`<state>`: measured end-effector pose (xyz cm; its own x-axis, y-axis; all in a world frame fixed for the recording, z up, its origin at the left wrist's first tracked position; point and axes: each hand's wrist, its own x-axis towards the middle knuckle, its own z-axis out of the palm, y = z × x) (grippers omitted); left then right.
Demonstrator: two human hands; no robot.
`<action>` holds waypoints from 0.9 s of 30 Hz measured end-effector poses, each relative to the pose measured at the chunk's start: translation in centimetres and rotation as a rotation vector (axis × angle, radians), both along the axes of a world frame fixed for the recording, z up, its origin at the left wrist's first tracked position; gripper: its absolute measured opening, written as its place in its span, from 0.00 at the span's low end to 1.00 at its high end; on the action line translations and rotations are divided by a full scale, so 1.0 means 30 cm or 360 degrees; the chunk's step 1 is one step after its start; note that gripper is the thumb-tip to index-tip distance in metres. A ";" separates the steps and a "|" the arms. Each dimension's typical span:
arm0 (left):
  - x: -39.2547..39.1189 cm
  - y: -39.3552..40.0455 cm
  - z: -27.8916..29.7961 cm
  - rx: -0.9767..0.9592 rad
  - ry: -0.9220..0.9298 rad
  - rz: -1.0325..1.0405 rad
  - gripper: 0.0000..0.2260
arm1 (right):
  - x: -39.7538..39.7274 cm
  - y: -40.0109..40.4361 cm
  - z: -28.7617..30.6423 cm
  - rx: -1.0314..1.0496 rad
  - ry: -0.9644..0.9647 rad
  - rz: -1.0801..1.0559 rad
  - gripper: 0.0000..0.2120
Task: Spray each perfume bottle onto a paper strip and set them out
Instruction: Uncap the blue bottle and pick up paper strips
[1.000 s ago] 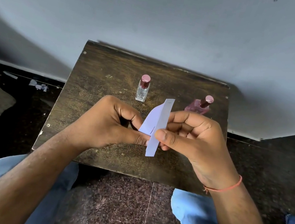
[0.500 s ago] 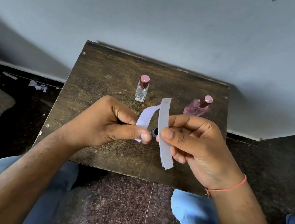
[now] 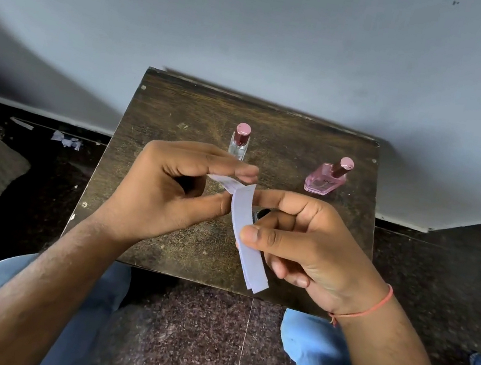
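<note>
Wooden table (image 3: 180, 115), clear bottle (image 3: 238, 145) behind left hand (image 3: 166, 198) — pink bottle (image 3: 325, 179) unobstructed

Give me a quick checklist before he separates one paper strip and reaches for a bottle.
1. Paper strips held: ok, right hand pinches them under the thumb.
2. One strip peeled free: cannot tell, left hand pinches an end near the top.
3. Clear bottle upright, capped: ok.
4. Pink bottle upright, capped: ok.
5. A hand free for a bottle: not ok, both hold paper.
6. Dark object in the right hand: cannot tell what it is.
</note>
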<state>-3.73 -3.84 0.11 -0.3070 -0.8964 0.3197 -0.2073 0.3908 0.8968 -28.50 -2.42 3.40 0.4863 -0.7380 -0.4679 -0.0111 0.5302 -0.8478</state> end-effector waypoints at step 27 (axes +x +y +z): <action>0.024 0.018 0.033 -0.0317 -0.0240 0.0133 0.08 | 0.099 0.003 0.025 0.0226 -0.0215 -0.0287 0.14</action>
